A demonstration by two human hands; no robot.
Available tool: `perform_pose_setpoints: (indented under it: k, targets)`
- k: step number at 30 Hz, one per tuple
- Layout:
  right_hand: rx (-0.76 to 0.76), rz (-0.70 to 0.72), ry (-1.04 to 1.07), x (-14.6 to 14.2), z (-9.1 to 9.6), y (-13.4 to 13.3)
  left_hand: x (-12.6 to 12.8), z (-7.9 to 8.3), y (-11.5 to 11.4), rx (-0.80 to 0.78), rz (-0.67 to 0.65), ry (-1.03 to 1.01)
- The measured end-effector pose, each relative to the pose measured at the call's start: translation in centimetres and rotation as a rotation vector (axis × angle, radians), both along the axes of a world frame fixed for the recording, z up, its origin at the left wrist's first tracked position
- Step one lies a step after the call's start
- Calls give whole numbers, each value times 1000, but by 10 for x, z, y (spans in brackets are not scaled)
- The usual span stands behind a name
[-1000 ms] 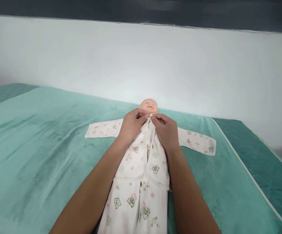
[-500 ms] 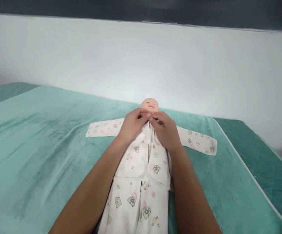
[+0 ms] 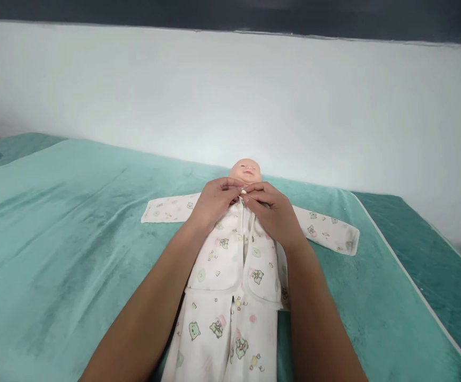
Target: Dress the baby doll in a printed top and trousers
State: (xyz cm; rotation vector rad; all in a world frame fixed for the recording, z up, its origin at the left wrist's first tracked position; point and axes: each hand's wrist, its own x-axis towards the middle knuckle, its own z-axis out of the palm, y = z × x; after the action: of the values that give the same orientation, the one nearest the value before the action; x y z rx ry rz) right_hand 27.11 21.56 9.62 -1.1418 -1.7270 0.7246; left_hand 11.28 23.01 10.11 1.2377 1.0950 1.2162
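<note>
- Head view: a doll (image 3: 246,168) is laid on its back on a pale green sheet (image 3: 75,239), its head placed near a white wall (image 3: 230,106).
- The doll is dressed in a white printed jacket (image 3: 220,257), by whose hem the top of the matching trousers (image 3: 214,339) is overlapped.
- The jacket's neckline, just below the chin, is pinched between thumb and fingers by the left hand (image 3: 217,204).
- The same neckline is pinched from the other side by the right hand (image 3: 272,211), the two sets of fingertips being brought close together; whether a fastener is held there cannot be told.
- Below the hands, the front edges are left slightly parted.
- Both sleeves (image 3: 329,231) are stretched outward on the sheet.
- Darker green fabric (image 3: 421,254) is seen beyond the sheet's pale edge.
</note>
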Motion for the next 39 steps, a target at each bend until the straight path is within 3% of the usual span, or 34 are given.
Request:
perform_pose_setpoints:
  k: [7,15,25,32,39]
  targets:
    - [-110,-40,131,0,-1,2,-2,3,-1,-6,-38,16]
    - [-161,-114,184,2,-1,4,-1,2,-3,36,33,305]
    - [-176,-232,226,-3,-4,5,-3,-4,-1,262,91,549]
    - [-114,-256,34,-3,5,-3,-2,-6,-7,385,118,666]
    - [-165,-254,-312,-4,24,-37,-2,-12,-16,484,118,879]
